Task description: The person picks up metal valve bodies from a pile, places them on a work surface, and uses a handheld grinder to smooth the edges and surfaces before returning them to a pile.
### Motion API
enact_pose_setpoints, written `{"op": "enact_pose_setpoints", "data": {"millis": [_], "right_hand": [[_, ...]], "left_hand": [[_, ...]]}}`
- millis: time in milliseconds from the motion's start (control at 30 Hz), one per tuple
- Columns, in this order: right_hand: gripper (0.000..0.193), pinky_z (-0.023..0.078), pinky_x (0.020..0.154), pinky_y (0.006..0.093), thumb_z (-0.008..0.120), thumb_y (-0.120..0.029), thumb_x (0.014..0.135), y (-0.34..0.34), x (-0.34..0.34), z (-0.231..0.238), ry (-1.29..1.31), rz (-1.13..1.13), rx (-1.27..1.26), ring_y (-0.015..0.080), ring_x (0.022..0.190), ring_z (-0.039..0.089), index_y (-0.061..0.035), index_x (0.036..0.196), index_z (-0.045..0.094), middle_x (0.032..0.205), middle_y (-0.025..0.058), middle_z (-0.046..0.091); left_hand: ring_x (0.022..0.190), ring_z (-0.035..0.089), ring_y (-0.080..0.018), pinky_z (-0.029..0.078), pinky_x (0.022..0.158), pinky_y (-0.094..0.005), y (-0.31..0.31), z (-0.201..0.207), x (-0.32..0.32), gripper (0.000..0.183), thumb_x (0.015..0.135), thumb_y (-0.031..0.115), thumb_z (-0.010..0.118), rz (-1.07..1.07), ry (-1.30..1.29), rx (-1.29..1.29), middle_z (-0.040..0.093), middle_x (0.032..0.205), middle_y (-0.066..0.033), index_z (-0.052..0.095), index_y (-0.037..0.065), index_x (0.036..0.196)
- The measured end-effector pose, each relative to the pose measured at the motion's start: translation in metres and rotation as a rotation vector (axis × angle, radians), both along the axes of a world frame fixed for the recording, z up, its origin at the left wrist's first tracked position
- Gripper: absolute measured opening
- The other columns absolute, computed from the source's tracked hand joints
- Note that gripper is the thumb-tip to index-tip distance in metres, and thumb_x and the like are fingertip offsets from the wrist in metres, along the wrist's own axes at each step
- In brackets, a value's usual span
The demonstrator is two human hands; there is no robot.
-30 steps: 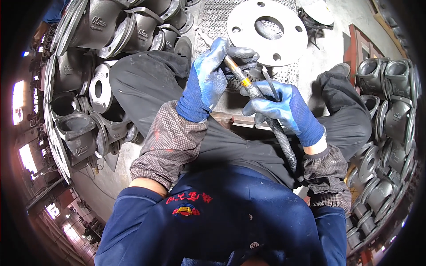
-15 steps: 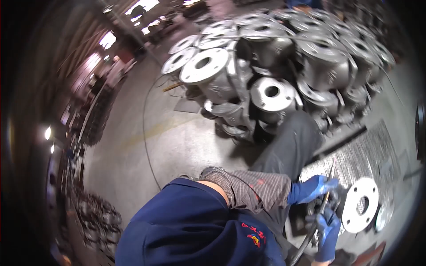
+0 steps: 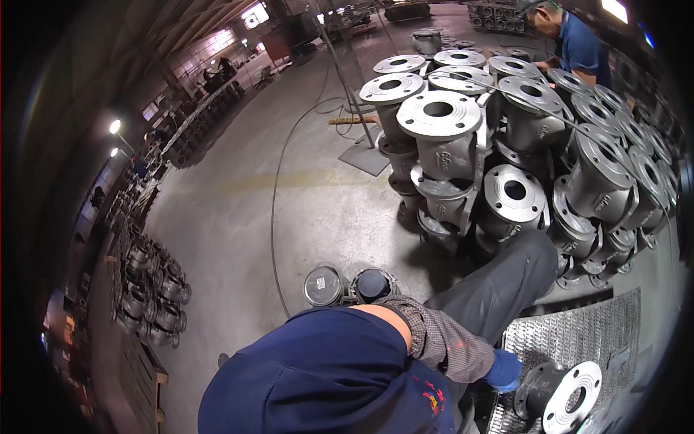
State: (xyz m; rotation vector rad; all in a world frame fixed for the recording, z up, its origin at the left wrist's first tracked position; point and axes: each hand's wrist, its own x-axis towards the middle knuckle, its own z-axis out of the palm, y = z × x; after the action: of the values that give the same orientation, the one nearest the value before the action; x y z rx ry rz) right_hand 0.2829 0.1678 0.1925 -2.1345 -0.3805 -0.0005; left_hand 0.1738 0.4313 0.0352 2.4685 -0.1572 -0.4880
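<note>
My left hand (image 3: 504, 370), in a blue glove, is beside a grey flanged valve body (image 3: 533, 388) at the lower right. The back of the glove shows, but its fingers are mostly hidden, so I cannot tell whether it grips anything. The valve body lies on its side, with a bright round end flange (image 3: 555, 417) turned toward the right; bolt holes and a central bore show in it. It rests on a textured metal sheet (image 3: 578, 325). My right hand is out of view.
Stacked flanged valve bodies (image 3: 448, 155) stand ahead on the right, where a co-worker (image 3: 578, 47) leans in at the far side. A cable (image 3: 273, 224) runs along the floor. Two round containers (image 3: 323, 287) sit by my left side. More castings (image 3: 152, 293) are piled at the left.
Both gloved hands were on a long, thin rod-like tool by the flange. Now the tool and my right hand are out of view. The view has shifted, showing more floor and the co-worker.
</note>
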Motion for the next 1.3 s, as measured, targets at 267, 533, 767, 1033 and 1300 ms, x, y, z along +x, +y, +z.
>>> {"op": "enact_pose_setpoints", "data": {"millis": [267, 533, 767, 1033, 1300], "right_hand": [[0.079, 0.045, 0.092, 0.0452, 0.060, -0.030, 0.082, 0.070, 0.052, -0.091, 0.103, -0.053, 0.146, 0.0332, 0.099, 0.060, -0.0042, 0.142, 0.015, 0.120, 0.0175, 0.056], [0.074, 0.045, 0.091, 0.0434, 0.056, -0.029, 0.084, 0.084, 0.088, -0.163, 0.185, -0.109, 0.153, 0.0322, 0.098, 0.060, -0.0038, 0.141, 0.018, 0.120, 0.0173, 0.056], [0.069, 0.045, 0.091, 0.0419, 0.053, -0.029, 0.086, 0.073, 0.109, -0.198, 0.232, -0.175, 0.137, 0.0312, 0.098, 0.060, -0.0035, 0.141, 0.020, 0.120, 0.0171, 0.055], [0.063, 0.045, 0.090, 0.0402, 0.049, -0.028, 0.089, 0.074, 0.128, -0.217, 0.252, -0.188, 0.120, 0.0302, 0.098, 0.060, -0.0032, 0.140, 0.023, 0.121, 0.0169, 0.055], [0.058, 0.045, 0.089, 0.0384, 0.046, -0.028, 0.091, 0.068, 0.140, -0.233, 0.248, -0.198, 0.093, 0.0291, 0.098, 0.059, -0.0029, 0.140, 0.025, 0.121, 0.0168, 0.055]], "left_hand": [[0.063, 0.062, -0.0314, 0.048, 0.062, -0.0399, 0.042, 0.118, 0.076, 0.035, 0.079, 0.037, 0.050, 0.140, -0.059, -0.247, 0.062, 0.062, -0.0127, 0.065, 0.010, 0.062], [0.071, 0.062, -0.0277, 0.049, 0.062, -0.0390, 0.000, 0.032, 0.190, 0.031, 0.080, 0.033, 0.053, -0.285, -0.307, 0.072, 0.064, 0.076, -0.0139, 0.065, 0.004, 0.078], [0.072, 0.062, -0.0295, 0.049, 0.063, -0.0399, -0.026, 0.025, 0.172, 0.032, 0.080, 0.033, 0.054, -0.253, -0.181, -0.144, 0.064, 0.077, -0.0153, 0.065, 0.003, 0.079], [0.073, 0.063, -0.0315, 0.049, 0.064, -0.0409, -0.029, 0.021, 0.172, 0.032, 0.079, 0.033, 0.055, -0.079, -0.084, -0.275, 0.064, 0.078, -0.0169, 0.065, 0.003, 0.080], [0.074, 0.063, -0.0336, 0.049, 0.065, -0.0419, -0.006, 0.013, 0.173, 0.032, 0.079, 0.033, 0.056, 0.274, 0.000, -0.374, 0.063, 0.079, -0.0185, 0.065, 0.002, 0.082]]}}
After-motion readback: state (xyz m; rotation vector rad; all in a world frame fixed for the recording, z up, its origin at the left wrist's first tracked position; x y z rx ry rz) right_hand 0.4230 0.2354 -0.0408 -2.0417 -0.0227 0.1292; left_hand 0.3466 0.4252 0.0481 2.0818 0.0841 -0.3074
